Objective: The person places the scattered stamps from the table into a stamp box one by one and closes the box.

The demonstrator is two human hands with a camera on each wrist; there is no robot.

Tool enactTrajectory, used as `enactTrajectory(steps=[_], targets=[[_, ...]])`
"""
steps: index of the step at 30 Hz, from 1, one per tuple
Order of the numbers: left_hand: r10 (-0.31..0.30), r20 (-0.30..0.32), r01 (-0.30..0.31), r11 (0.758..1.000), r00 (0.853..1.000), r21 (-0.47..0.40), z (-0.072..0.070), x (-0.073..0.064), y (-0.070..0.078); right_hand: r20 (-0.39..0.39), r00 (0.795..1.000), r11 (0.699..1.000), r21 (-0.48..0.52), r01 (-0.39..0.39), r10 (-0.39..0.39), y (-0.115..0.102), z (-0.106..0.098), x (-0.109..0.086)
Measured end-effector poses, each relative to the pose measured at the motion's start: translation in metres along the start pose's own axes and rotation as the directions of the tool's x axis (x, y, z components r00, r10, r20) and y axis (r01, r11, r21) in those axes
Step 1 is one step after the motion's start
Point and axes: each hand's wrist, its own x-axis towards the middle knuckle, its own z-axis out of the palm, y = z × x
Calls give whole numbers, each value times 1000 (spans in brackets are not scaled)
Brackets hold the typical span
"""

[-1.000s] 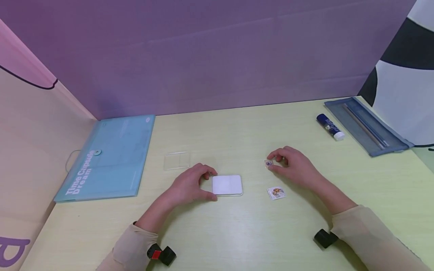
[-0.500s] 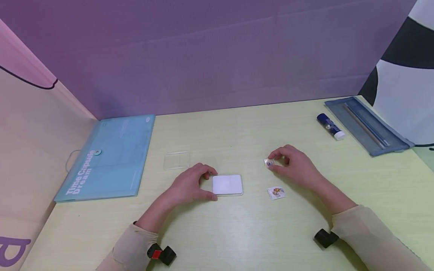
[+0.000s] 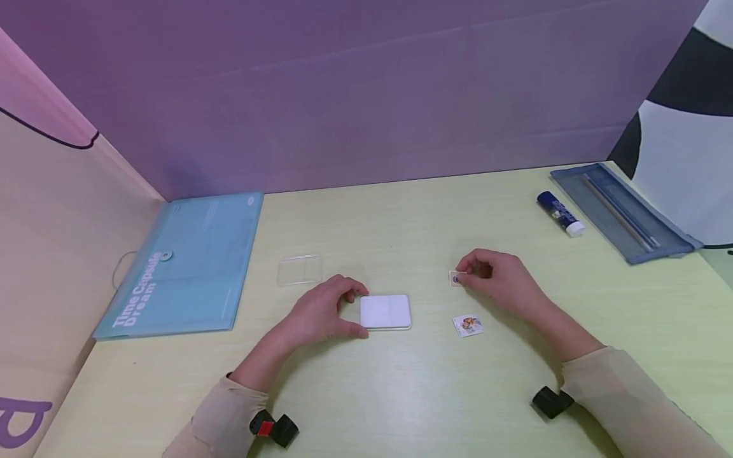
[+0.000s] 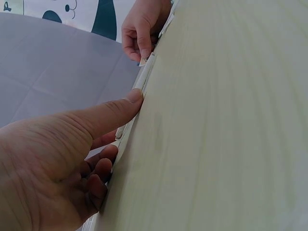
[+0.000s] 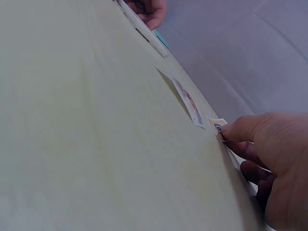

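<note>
In the head view, the left hand is holding the left end of the white case, its thumb lying along the near edge and its fingertips at the far edge; the case is lying flat on the table. The right hand is pinching the printed tab between thumb and fingers, to the right of the case and apart from it. The picture sticker is lying nearer the person, just beside the tab. The step in hand seems to be handling the tab while the left hand is steadying the case.

In the left wrist view, the left thumb is pressing at the case's edge, the other fingers curling behind; how firmly they are gripping, one cannot tell. The right hand is showing beyond the case.

In the right wrist view, the right thumb is covering part of the tab, whose free corner is standing out past the thumb; the sticker is bowing up from the table. The next move is probably calling for a light pinch at the tab's margin, without creasing it, and for a steady left hold.
</note>
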Motion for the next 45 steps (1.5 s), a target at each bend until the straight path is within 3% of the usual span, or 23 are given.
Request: enactTrajectory(steps=[14,45], targets=[[6,6,-6,1000,1000,1,0,0,1,42,999,999,46,11,-13,-1,-3,-1],[-7,-6,7,1000,1000,10,0,1,1,34,999,994,110,12,-16,-14,2,0]])
